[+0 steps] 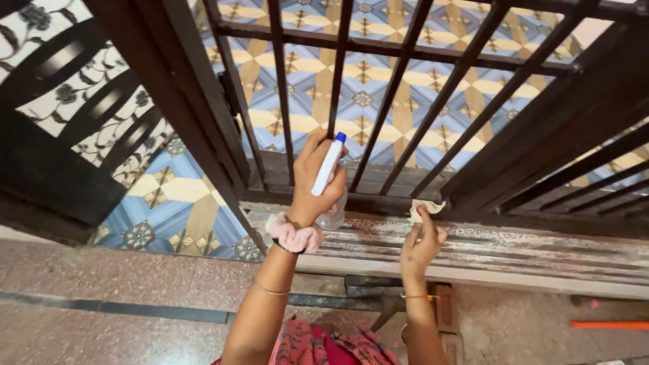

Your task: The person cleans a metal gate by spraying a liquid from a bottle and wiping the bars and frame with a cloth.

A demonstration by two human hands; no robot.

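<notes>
Spray bottle (329,167), white w/ blue cap, sits in left hand (318,182), fingers wrapped around it, cap end up and tilted toward the gate bars; clear body of the bottle shows below the palm, approx. level w/ the bottom rail. Pink scrunchie (295,236) rides on that wrist, thin bracelet (272,290) further down the forearm. Right hand (422,245) is just beside, lower and to the right, fingertips pinched on a small crumpled beige cloth (426,208), which is pressed against the bottom rail of the dark metal gate (399,88), near the base of a slanted bar. Orange thread band (419,296) on right wrist. Gate is a grid of black bars, vert. and horiz., w/ a hinge (230,91) at left on a thick dark post. Below the rail runs a worn threshold (527,253), grey-white, streaked and scuffed, paint mostly gone. Beyond the bars: patterned floor tiles (318,74) in blue, tan and cream, geometric stars. Left side has a second dark grille (74,101) over floral black-and-white tiles. Near side floor is speckled pinkish stone (101,284) w/ a dark inlay strip. Orange rod-like thing (608,325) lies at far right on the floor. Red patterned clothing (324,345) at bottom edge, between the two forearms.
</notes>
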